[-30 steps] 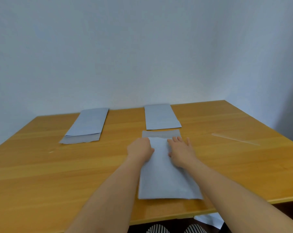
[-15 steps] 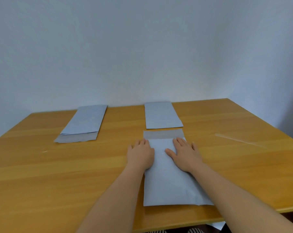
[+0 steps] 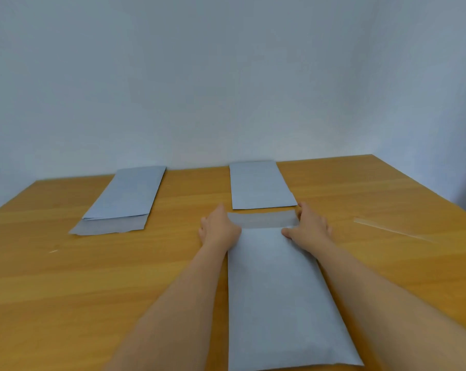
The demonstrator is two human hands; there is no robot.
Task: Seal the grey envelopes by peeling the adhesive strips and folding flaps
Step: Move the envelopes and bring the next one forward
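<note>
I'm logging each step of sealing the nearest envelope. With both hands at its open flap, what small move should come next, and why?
Probably fold the flap toward the person, over the body of the near envelope, then press it flat. The flap lies open and flat on the table, the left hand and right hand sit at its two ends, and a clear strip lies off to the right, likely the peeled liner.

arms: two, bare to frame edge | sleeves: none visible | left hand [image 3: 219, 231], right hand [image 3: 310, 229]: ungloved

3 grey envelopes [image 3: 285, 290], honey-coloured wooden table [image 3: 65, 290].
</note>
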